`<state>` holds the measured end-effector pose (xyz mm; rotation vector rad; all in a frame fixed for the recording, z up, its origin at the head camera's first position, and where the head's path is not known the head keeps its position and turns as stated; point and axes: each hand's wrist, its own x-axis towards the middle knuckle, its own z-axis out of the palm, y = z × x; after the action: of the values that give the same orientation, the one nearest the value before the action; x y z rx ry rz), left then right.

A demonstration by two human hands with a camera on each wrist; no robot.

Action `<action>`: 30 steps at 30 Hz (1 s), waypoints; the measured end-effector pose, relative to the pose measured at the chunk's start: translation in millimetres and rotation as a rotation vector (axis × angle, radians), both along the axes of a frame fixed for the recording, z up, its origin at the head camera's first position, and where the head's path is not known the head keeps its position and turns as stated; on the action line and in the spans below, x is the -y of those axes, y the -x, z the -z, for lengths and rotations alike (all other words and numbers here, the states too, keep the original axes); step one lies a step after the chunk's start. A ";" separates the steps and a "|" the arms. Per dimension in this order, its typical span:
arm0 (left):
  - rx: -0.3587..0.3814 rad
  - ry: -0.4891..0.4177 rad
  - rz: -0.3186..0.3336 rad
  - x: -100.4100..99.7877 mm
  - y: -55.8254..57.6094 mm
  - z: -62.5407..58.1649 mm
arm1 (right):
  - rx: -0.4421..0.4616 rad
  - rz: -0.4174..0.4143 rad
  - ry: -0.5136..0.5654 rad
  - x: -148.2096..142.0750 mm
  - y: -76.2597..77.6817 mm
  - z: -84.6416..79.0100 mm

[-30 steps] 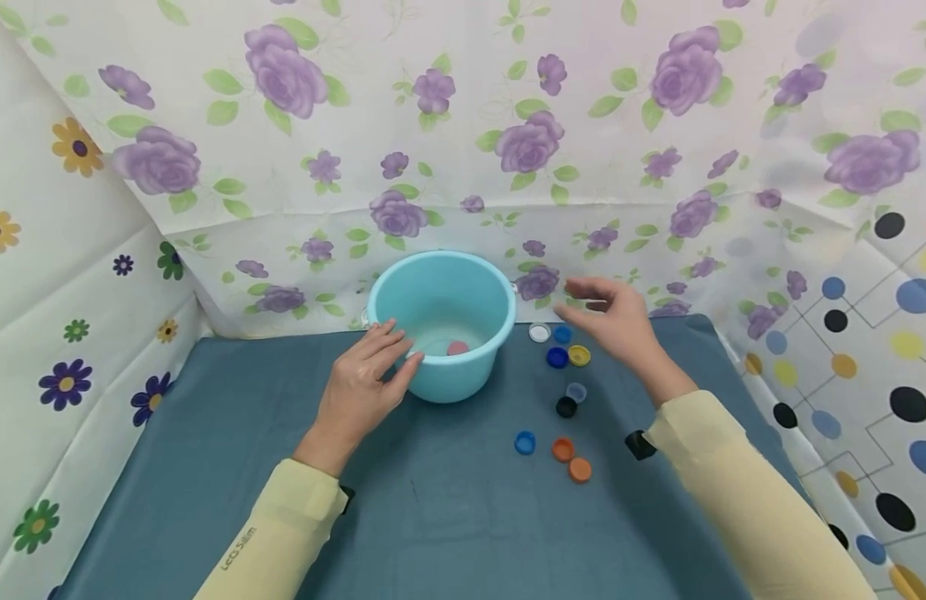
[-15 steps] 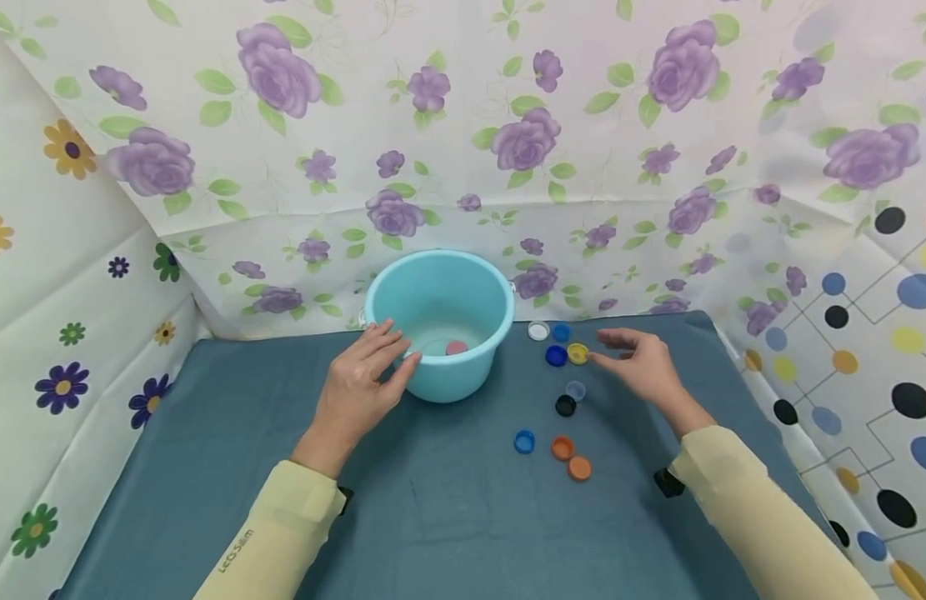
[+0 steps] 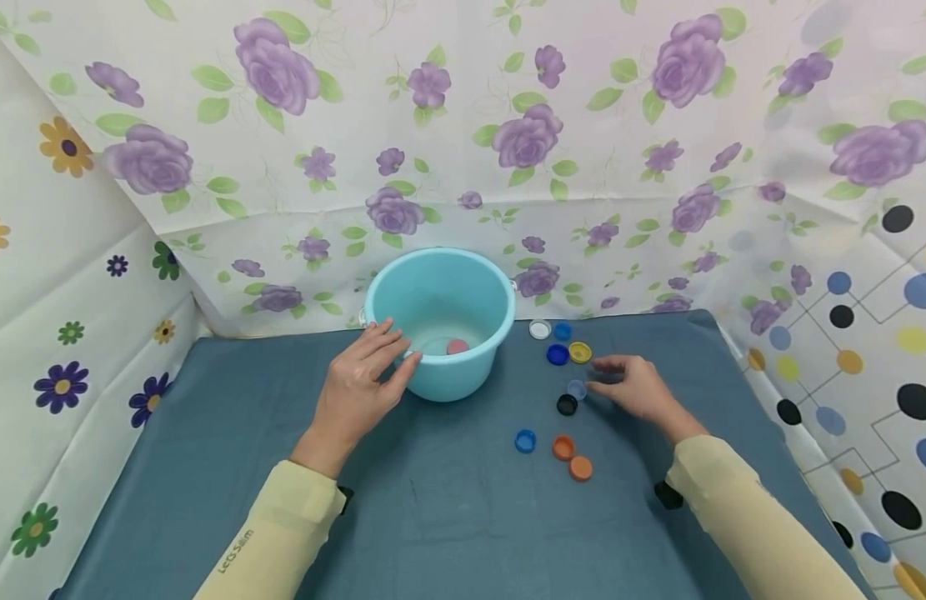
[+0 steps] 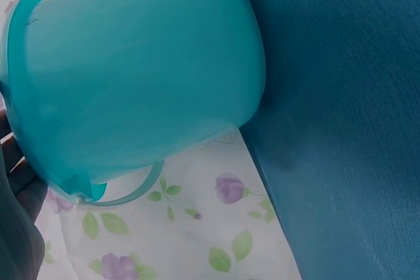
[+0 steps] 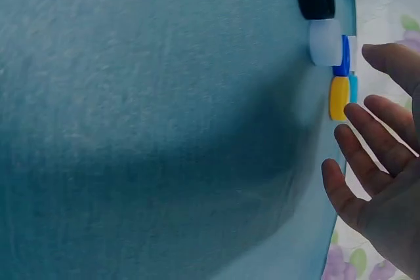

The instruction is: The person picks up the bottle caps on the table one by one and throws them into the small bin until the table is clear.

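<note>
Right hand [image 3: 637, 390] — shifted beside clear cap [image 3: 577, 389], towards worktop's [image 3: 432, 500] back edge — fingers spread; left hand [image 3: 359, 382] spread on bucket [image 3: 455, 380] rim.

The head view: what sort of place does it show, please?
Perhaps a screened-off tabletop work area: a flat blue cloth, a floral sheet behind it, and a bucket standing on the cloth.

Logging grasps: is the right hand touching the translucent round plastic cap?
Apart: the right wrist view shows a clear gap between the right hand and the translucent cap.
</note>
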<state>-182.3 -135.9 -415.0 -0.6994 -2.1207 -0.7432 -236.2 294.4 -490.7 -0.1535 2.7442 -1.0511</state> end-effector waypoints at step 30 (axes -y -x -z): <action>0.015 0.011 -0.004 1.2 -1.4 1.0 | -0.046 -0.100 -0.101 12.6 -3.2 11.8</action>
<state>-180.8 -137.1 -416.0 -0.6977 -2.1404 -0.7372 -233.0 281.8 -502.6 -0.2998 2.7909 -0.8929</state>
